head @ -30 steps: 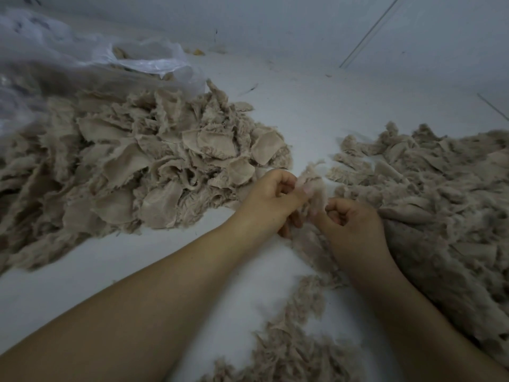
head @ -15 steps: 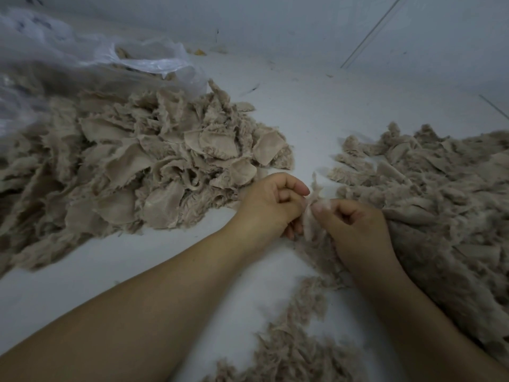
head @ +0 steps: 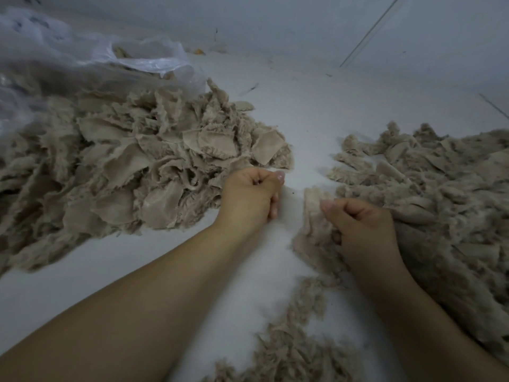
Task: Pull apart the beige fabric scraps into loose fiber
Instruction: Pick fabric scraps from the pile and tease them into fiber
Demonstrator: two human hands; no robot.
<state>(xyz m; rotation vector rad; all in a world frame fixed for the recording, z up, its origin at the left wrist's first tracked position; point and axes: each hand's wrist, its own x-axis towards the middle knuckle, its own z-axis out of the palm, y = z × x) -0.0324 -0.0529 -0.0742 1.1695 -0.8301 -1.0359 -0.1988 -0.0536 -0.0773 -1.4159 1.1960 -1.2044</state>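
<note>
While my right hand (head: pixel 360 224) pinches a pale beige fabric scrap (head: pixel 312 208) between thumb and curled fingers, my left hand (head: pixel 252 195) is a closed fist just beside it; whether that grip holds any fiber I cannot tell. The scrap looks fuzzy and frayed. Flat woven scraps (head: pixel 132 172) lie heaped at left by a crinkled clear plastic bag (head: pixel 82 59); fluffy loose fiber (head: pixel 440 194) is piled at right on the white table (head: pixel 303 106).

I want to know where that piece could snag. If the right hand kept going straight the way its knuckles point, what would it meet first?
Probably the left hand: the right hand, pinching a beige scrap, points leftward across a bare strip of white surface. Depth is uncertain.
</note>
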